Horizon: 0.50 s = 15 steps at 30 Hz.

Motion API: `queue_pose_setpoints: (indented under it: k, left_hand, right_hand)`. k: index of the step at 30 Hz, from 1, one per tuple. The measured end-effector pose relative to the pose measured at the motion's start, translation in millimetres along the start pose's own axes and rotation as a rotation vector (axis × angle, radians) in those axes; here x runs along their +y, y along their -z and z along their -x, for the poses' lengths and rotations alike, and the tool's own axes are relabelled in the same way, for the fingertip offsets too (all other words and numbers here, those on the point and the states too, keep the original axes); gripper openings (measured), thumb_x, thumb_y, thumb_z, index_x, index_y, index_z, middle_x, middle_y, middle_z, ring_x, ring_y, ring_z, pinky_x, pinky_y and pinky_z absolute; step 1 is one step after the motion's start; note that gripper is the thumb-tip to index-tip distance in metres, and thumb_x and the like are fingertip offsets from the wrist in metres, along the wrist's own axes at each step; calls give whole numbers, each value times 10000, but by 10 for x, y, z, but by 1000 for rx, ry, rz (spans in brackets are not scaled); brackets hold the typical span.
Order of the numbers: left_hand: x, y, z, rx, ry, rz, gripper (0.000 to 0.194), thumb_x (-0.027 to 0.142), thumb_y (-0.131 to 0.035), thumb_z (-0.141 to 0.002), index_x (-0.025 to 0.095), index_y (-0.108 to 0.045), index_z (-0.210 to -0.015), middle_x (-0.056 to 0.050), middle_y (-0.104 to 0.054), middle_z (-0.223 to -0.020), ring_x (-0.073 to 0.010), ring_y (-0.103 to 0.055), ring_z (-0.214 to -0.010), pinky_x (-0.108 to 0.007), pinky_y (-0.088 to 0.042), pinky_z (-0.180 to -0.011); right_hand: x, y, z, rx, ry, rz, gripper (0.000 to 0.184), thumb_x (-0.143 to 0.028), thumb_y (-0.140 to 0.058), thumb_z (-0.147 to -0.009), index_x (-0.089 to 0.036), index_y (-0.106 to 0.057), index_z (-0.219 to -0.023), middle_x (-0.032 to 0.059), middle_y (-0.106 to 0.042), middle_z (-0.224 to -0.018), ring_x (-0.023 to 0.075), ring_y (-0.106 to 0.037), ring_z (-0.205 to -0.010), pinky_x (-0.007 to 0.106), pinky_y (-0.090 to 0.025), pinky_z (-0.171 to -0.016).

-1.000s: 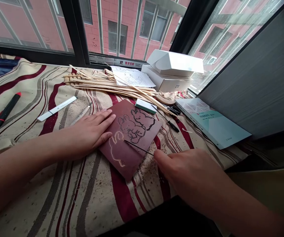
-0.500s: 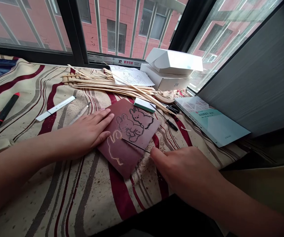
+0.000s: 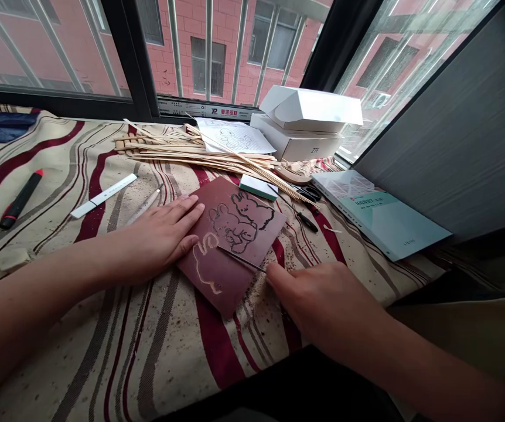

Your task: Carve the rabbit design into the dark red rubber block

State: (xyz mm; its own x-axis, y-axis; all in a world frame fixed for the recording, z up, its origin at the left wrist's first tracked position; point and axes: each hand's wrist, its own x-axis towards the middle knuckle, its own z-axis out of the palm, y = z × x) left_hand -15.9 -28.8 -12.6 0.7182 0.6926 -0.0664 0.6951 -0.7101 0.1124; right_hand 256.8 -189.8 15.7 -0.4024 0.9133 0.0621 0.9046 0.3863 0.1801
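A reddish-brown board (image 3: 239, 281) lies at an angle on the striped cloth. It bears two dark-outlined rabbit drawings, and a pale carved outline runs down its left part. My left hand (image 3: 167, 237) rests flat on the board's left edge, fingers stretched out. In my right hand (image 3: 311, 293) is a carving tool (image 3: 241, 258) with a thin metal shaft; its handle is hidden by my fingers. The tool's tip meets the board close to the upper end of the pale outline. Small crumbs are scattered on the cloth around the board.
Behind the board lie a white-and-green block (image 3: 258, 187), a black-handled tool (image 3: 306, 221), wooden strips (image 3: 169, 149) and a paper sketch (image 3: 235, 138). White boxes (image 3: 296, 143) stand by the window. A book (image 3: 384, 217) lies right; a black-and-red marker (image 3: 21, 199) and white pen (image 3: 103, 196) lie left.
The view has shifted slightly, so things at the left appear a little further right. The tool's tip stays near the same spot, and both hands keep almost the same pose.
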Motion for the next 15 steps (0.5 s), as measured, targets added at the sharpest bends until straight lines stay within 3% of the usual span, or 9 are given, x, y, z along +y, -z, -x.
queue_pose_setpoints:
  k: [11,15]
  left_hand:
    - [55,30,-2,-38,37,-8,771,549,-199,-1056,111,-303,-1681,-148,-160,-1783,-353,-202,-1646,-560,-228,-1324]
    - [41,27,-4,-48,25,-20,783,568,-164,-1060,117,-284,-1688,-153,-152,-1784,-362,-207,-1643,-565,-236,-1317]
  right_hand:
    - [-121,102,-58,-190,-66,-46,171,-52,-550,-804,-200,-577,-884,2,-668,-582,155,-483,-450,319,-83,-503]
    - [-87,125,-62,-150,-45,-20,188,-40,-559,-778,-203,-555,-871,0,-644,-567,142,-432,-444,330,-74,-511]
